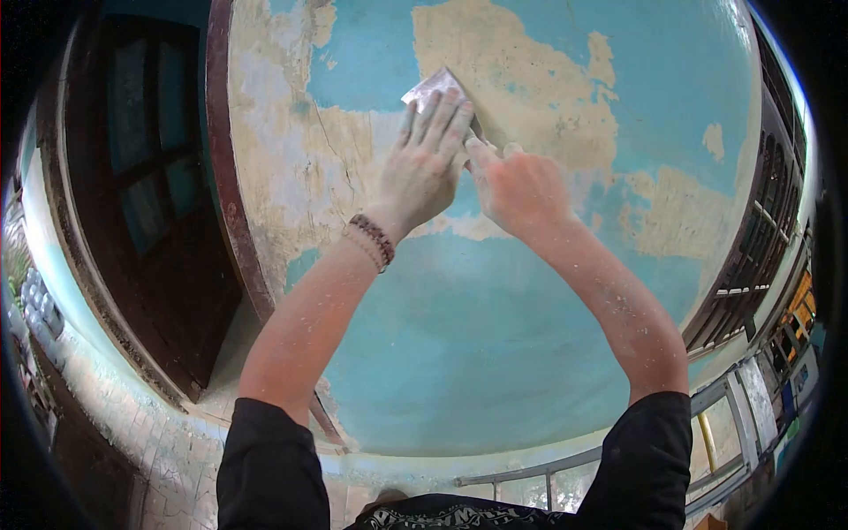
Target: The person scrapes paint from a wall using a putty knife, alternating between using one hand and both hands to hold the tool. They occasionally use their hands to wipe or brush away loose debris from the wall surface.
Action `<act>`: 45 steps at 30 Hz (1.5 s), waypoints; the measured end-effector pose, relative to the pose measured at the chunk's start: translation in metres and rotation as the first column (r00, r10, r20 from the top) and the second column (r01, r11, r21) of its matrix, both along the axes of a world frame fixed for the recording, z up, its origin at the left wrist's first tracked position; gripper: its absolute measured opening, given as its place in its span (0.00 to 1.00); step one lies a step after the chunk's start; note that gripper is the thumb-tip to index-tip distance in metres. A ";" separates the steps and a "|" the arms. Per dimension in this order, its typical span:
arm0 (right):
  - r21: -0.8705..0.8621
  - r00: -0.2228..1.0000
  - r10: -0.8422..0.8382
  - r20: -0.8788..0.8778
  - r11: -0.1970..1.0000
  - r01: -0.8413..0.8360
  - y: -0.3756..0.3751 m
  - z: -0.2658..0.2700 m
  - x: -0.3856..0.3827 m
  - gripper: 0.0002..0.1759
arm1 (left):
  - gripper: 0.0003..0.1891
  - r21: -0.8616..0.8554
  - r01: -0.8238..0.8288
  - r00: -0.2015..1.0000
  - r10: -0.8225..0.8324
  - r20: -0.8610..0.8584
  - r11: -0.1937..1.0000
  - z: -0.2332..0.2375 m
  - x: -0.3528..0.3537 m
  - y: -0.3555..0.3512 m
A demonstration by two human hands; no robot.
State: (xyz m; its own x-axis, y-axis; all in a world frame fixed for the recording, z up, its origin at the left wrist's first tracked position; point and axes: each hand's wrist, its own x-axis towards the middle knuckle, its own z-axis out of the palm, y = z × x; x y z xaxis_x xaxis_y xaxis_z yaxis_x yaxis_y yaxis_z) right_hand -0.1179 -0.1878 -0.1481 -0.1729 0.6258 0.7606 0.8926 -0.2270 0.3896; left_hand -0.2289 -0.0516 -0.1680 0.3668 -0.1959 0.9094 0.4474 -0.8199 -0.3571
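A metal scraper (pixel 435 82) lies with its wide blade against the wall (pixel 521 344), at the edge between blue paint and a bare cream patch (pixel 521 71). My left hand (pixel 422 166) rests flat on the blade, its fingers stretched out toward the blade's edge. A beaded bracelet (pixel 373 240) circles that wrist. My right hand (pixel 523 187) is closed around the scraper's handle, which is mostly hidden by the fingers. Pale dust covers both hands and speckles the forearms.
To the left stands a dark wooden door (pixel 150 203) beside a brown frame (pixel 225 159). A barred window (pixel 751 221) is on the right. Metal railing or ladder-like frames (pixel 738 415) stand at lower right. Debris dusts the tiled floor (pixel 177 459).
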 end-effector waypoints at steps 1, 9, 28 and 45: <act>0.000 1.000 0.001 0.002 1.000 -0.001 -0.006 0.003 0.000 0.23 | 0.32 0.000 -0.001 1.000 0.001 0.002 1.000 0.001 0.006 0.001; 0.109 0.912 0.372 -0.176 0.928 -0.357 -0.028 0.013 0.040 0.16 | 0.33 0.030 0.266 0.964 -0.266 -0.016 0.964 -0.014 0.043 0.003; 0.188 0.882 0.323 -0.342 0.943 -0.273 -0.027 0.014 -0.013 0.13 | 0.34 0.040 0.400 0.908 -0.401 0.124 0.916 -0.015 0.039 0.021; 0.426 0.496 0.736 -0.460 0.673 -0.604 -0.025 -0.010 0.015 0.13 | 0.29 0.026 0.276 0.934 -0.274 0.228 0.961 -0.006 0.042 0.029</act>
